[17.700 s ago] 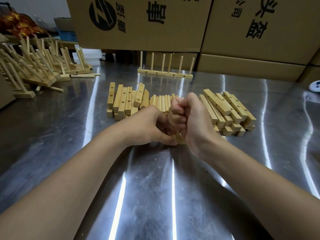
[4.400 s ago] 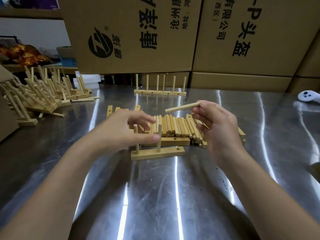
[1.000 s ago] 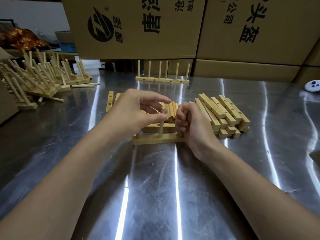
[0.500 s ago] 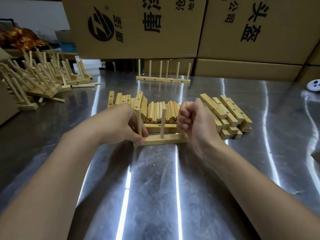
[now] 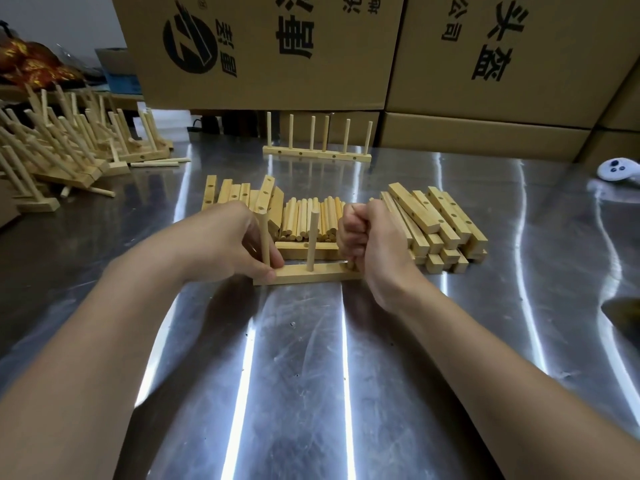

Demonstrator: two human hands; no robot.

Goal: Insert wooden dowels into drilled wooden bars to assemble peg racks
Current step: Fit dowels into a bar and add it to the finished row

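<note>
A drilled wooden bar (image 5: 304,276) lies on the steel table in front of me. Two dowels stand upright in it: one at its left end (image 5: 265,237) and one in the middle (image 5: 312,239). My left hand (image 5: 228,242) holds the bar's left end, thumb on its front face and fingers behind the left dowel. My right hand (image 5: 367,244) is a fist wrapped round a third dowel at the bar's right end; only the dowel's foot shows below the fist. Behind the bar lies a pile of loose dowels (image 5: 310,220).
Stacks of drilled bars lie behind on the left (image 5: 239,197) and right (image 5: 440,223). A finished rack (image 5: 317,155) stands by the cardboard boxes (image 5: 263,50). Several finished racks (image 5: 65,147) are heaped far left. A white controller (image 5: 618,169) lies far right.
In the last second my left hand dropped from above the dowels to the bar's left end. My right fist stays on the dowel at the right end, pressing it down.
</note>
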